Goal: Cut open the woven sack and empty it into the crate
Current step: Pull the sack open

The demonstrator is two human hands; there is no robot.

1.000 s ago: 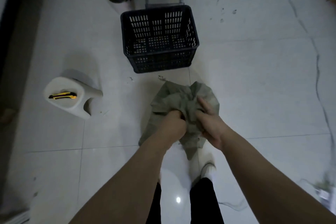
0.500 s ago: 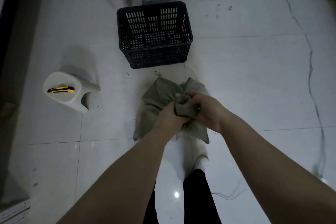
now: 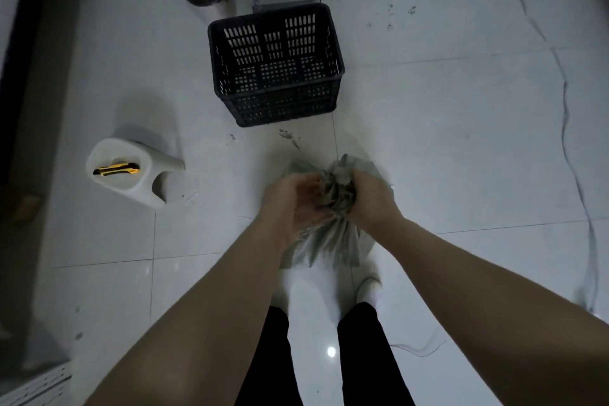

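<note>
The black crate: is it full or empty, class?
Empty. The crate stands upright on the floor, and pale tile shows through its slotted bottom and walls; nothing lies inside it.

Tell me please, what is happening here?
A person stands on a tiled floor and bunches a limp grey sack with both hands: left hand, right hand. A black crate stands just ahead and looks empty. A yellow knife lies unused on a white stool to the left.
</note>
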